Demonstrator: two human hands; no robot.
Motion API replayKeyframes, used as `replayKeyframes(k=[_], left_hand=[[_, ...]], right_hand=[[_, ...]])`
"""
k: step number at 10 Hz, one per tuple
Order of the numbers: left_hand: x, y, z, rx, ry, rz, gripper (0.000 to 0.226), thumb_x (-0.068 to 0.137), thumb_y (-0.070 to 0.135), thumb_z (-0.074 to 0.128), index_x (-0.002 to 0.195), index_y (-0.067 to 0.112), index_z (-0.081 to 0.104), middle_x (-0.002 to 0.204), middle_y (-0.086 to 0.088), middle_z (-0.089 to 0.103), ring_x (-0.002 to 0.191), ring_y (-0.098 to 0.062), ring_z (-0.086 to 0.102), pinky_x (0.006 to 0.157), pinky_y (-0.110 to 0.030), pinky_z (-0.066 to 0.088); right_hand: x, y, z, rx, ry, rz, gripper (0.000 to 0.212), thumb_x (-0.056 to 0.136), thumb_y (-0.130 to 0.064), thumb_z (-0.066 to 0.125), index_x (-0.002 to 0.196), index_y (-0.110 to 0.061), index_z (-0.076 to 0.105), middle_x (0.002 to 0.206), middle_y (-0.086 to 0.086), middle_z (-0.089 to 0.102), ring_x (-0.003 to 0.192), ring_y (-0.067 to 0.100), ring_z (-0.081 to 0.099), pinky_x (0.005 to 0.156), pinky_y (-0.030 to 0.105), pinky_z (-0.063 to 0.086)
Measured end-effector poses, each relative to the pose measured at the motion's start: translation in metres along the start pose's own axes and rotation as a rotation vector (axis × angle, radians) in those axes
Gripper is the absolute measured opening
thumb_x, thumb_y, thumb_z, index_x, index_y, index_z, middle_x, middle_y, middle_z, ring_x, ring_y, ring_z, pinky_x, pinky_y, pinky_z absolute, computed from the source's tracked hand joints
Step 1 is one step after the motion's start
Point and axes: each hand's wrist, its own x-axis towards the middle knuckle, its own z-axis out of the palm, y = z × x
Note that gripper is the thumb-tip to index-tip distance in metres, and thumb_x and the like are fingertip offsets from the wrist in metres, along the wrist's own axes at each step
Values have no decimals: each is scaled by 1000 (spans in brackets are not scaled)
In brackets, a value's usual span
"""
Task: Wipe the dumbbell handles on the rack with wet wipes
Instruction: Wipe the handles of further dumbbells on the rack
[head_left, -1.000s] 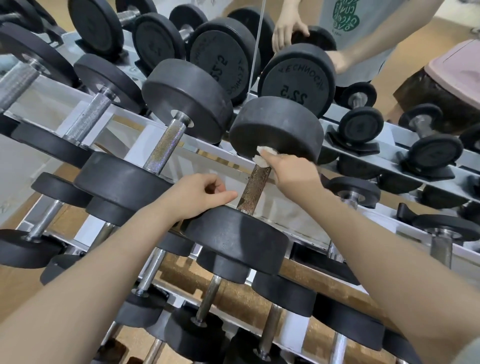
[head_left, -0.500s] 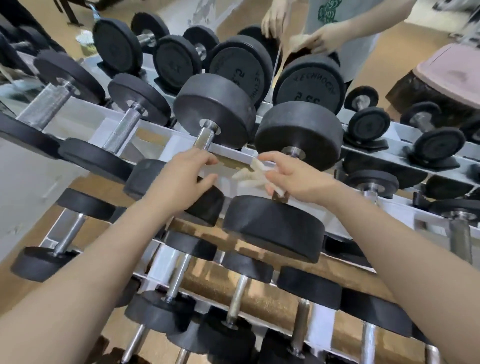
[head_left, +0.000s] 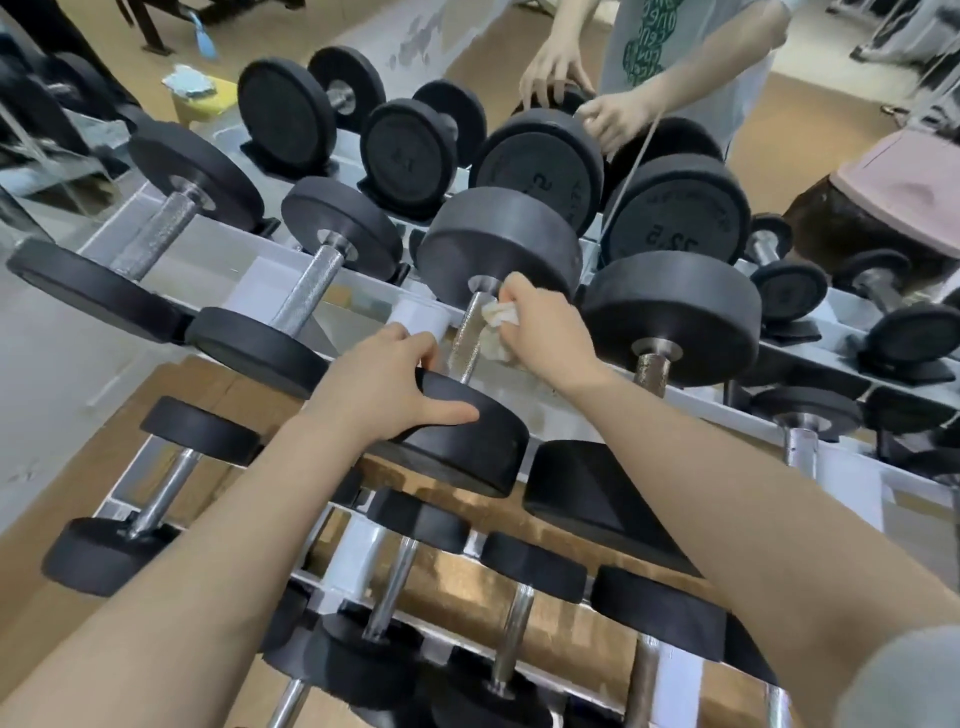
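Wipe (head_left: 497, 326) pinched in R hand (head_left: 550, 332) grip against dumbbell handle (head_left: 467, 338); L hand (head_left: 384, 389) clasping near weight head (head_left: 467, 441).

The right hand (head_left: 545, 332) hides part of the wipe (head_left: 496, 332), perhaps its far half

A gym's free-weight area is showing here: a tiered metal dumbbell rack (head_left: 810, 426) is holding rows of black round-headed dumbbells (head_left: 498, 249) with knurled steel handles, the heads growing smaller toward the lower tiers. One head is bearing the number 22.5 (head_left: 670, 236). Padded equipment (head_left: 904, 176) is standing at the right on the brown flooring (head_left: 810, 109).
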Motion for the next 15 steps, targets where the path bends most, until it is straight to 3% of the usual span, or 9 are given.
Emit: replayKeyframes(k=[2, 3, 4, 7, 8, 9, 10, 13, 15], left_hand=[[13, -9, -1, 47, -79, 32, 59, 55, 76, 59, 81, 25, 44, 83, 7, 47, 81, -18, 49, 64, -32, 38], [14, -10, 1, 8, -69, 46, 58, 56, 73, 61, 81, 24, 44, 83, 6, 47, 80, -17, 47, 60, -31, 34], [15, -9, 1, 6, -67, 46, 58, 58, 71, 63, 82, 21, 45, 82, 6, 47, 81, -18, 47, 59, -31, 33], [12, -12, 3, 4, -64, 48, 56, 55, 74, 57, 79, 27, 42, 81, 6, 47, 80, -19, 49, 62, -32, 38], [12, -12, 5, 20, -45, 32, 58, 54, 74, 57, 82, 25, 44, 84, 6, 48, 81, -19, 50, 65, -33, 40], [10, -13, 6, -5, -9, 36, 58, 55, 73, 58, 83, 23, 46, 84, 5, 50, 80, -19, 50, 67, -34, 42], [10, -14, 7, -24, 3, 45, 58, 54, 73, 57, 82, 23, 46, 84, 5, 51, 78, -17, 50, 63, -31, 39], [12, -15, 7, -41, -28, 45, 61, 53, 77, 56, 79, 23, 45, 83, 5, 53, 77, -16, 50, 62, -31, 39], [11, -12, 5, -70, -2, 47, 55, 57, 69, 63, 79, 23, 44, 82, 6, 52, 75, -14, 46, 57, -26, 32]], right_hand=[[40, -2, 19, -364, 82, -103, 19, 93, -13, 45, 111, -12, 53, 103, 11, 53, 85, 37, 59, 63, 38, 38], [45, 5, 31, -395, -24, -172, 33, 90, -8, 48, 123, -13, 51, 115, 11, 48, 91, 35, 57, 67, 37, 42], [43, 9, 33, -184, -57, -150, 17, 91, -13, 47, 105, -15, 56, 118, 1, 51, 99, 24, 54, 72, 30, 40], [25, 6, 35, -223, -308, -478, 29, 96, -17, 44, 120, -7, 58, 120, 15, 50, 106, 29, 49, 74, 24, 29], [42, 12, 41, -235, -195, -429, 21, 96, -16, 41, 108, -8, 56, 100, 10, 49, 99, 32, 53, 71, 28, 32], [55, 12, 39, -266, -86, -272, 19, 95, -12, 39, 105, -5, 54, 103, 11, 49, 98, 32, 51, 71, 32, 36], [58, 7, 33, -399, -31, -323, 19, 95, -8, 43, 110, -3, 55, 116, 13, 46, 103, 30, 51, 73, 33, 45], [37, -11, 47, -196, -208, -222, 32, 91, -2, 45, 120, -9, 58, 130, 10, 43, 124, 27, 40, 92, 29, 39], [19, -5, 36, -155, -258, -385, 29, 92, 0, 41, 114, -3, 60, 121, 18, 47, 109, 31, 45, 82, 28, 35]])
